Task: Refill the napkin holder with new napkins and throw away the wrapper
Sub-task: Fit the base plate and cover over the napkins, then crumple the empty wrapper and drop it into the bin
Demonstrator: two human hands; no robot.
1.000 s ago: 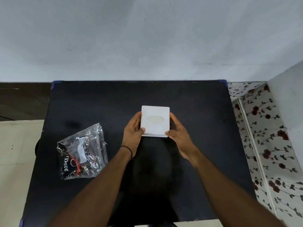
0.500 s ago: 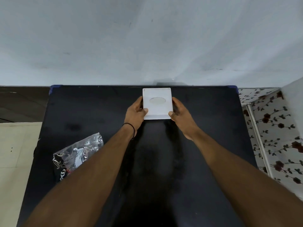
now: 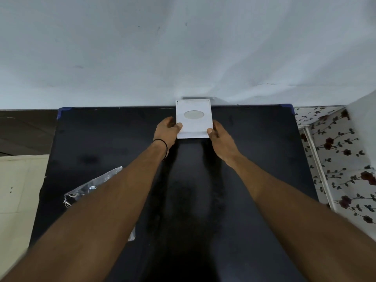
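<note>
Napkin holder (image 3: 194, 128): a white, flat, square box with an oval opening in its top, at the middle of the far edge of the surface. It is hard up by the wall, though whether it touches cannot be told.

The pale wall (image 3: 183, 47) fills the upper half of the view. Below it lies the black surface (image 3: 264, 151), with a blue corner showing at the far left and far right. A flower-patterned covering (image 3: 335, 151) lies to the right of it and pale floor (image 3: 18, 190) to the left.

Both forearms reach straight out from the bottom corners, arms extended and converging on the box.

The clear plastic wrapper (image 3: 95, 185) lies crumpled on the near left of the surface, well apart from the box. It is mostly hidden under the left forearm, and its print cannot be read from the part that shows.

The left grip (image 3: 165, 130) clasps the box's near left corner, thumb laid on the top face and fingers curled round the left side. The right grip (image 3: 220, 137) takes the near right corner the same way, thumb tip on the top edge and the other fingers out of sight along the right side. Each grip is open only as wide as the box is thick.

A thin black band (image 3: 165, 147) circles the left wrist.
</note>
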